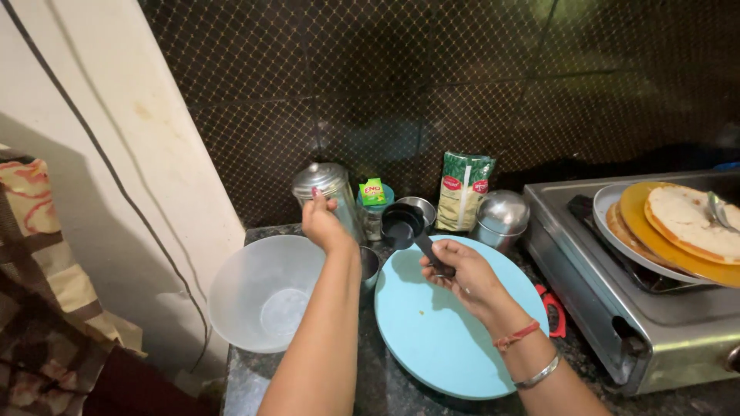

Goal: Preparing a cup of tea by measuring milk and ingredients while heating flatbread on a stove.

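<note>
Crowding the hands: clear bowl (pixel 266 291), blue board (pixel 439 339), green packet (pixel 462 190), stove (pixel 640 323)

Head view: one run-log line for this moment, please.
left hand: gripping steel canister | right hand: holding black measuring cup by handle, above blue round board | clear bowl: empty

Your left hand (pixel 321 222) stretched forward, fingers curled in a grip, forearm straight, your right hand (pixel 459 275) closed in a fist, wrist bent inward, bangled.
</note>
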